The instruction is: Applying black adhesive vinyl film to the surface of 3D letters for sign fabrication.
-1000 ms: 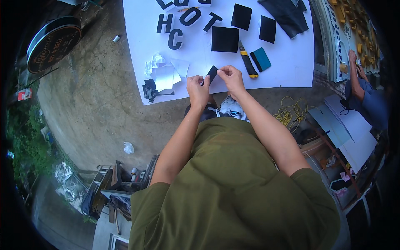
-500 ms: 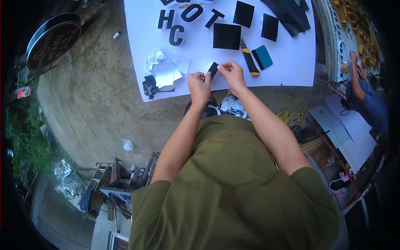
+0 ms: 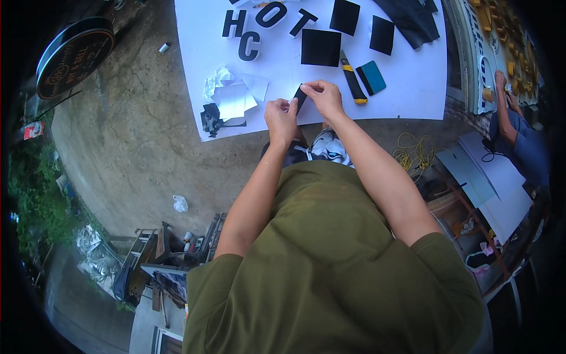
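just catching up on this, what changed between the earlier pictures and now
The right hand has moved slightly left and forward, its fingertips now at the far end of the black strip, which shows narrower. The left hand keeps its grip on the strip. The cutter, teal scraper and paper scraps stay put on the white sheet.
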A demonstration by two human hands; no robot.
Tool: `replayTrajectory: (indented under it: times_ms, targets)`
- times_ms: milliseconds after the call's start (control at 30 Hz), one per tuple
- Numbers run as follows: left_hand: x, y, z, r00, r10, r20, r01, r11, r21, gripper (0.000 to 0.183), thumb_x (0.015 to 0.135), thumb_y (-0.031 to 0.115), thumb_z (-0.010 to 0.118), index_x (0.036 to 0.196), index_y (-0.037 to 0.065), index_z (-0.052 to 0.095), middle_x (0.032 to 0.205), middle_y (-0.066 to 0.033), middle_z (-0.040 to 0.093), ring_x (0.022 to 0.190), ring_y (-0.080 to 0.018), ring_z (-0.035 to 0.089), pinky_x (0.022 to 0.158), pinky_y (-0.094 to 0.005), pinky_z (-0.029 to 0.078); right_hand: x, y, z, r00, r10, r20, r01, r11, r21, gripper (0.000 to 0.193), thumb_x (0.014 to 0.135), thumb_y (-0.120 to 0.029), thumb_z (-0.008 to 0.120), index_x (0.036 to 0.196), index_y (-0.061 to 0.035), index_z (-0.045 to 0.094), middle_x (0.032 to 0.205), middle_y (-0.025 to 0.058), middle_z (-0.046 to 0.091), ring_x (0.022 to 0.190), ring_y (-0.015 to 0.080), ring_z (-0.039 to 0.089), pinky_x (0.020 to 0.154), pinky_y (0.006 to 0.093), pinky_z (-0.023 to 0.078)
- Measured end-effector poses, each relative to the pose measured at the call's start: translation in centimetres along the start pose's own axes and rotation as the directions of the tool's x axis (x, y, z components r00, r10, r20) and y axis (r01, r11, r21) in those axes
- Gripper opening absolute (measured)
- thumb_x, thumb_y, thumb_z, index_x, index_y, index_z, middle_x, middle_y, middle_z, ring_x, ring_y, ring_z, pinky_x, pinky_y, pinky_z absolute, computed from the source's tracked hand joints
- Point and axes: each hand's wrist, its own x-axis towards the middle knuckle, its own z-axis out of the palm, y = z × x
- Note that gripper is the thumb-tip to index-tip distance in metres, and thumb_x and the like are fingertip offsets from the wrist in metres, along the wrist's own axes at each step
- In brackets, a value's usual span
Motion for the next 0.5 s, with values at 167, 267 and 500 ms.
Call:
replayTrajectory:
  times_ms: [167,267,500]
  targets:
    - [-0.5,-1.8,0.1,1.000,0.000,0.011,0.001,1.000,-0.019,0.040,0.089,0.031,0.077,0.088,-0.008,0.070,0.086,-0.0159,0.065,0.070,-0.0231,0.063,0.067,-0.0362,0.051,0.0,0.0,0.1,1.000,-0.005,-0.017,0.004,0.999,-0.041,0.027,0.087,-0.023,0.078,0.103,-0.0017,0.075,0.094,0.0089,0.074,0.085,0.0157,0.067,0.079,0.0294,0.053]
    - [-0.9,-2.5,-0.1,0.999,-0.040,0.029,0.042,0.996,-0.085,0.039,0.089,0.031,0.077,0.085,-0.007,0.069,0.079,-0.0101,0.063,0.067,-0.0164,0.058,0.064,-0.0319,0.049,0.0,0.2,0.2,0.999,-0.011,-0.030,0.010,0.999,-0.053,0.027,0.087,-0.024,0.078,0.103,-0.0018,0.075,0.094,0.0090,0.074,0.085,0.0158,0.067,0.078,0.0295,0.053]
    - [-2.1,-1.2,-0.9,0.961,-0.238,0.139,0.275,0.852,-0.446,0.032,0.089,0.026,0.080,0.071,0.003,0.065,0.066,0.0032,0.057,0.061,-0.0053,0.043,0.055,-0.0242,0.034,-0.1,0.4,0.3,0.999,-0.028,-0.044,0.023,0.995,-0.100,0.027,0.088,-0.025,0.078,0.102,-0.0023,0.075,0.094,0.0086,0.074,0.085,0.0158,0.067,0.077,0.0293,0.052]
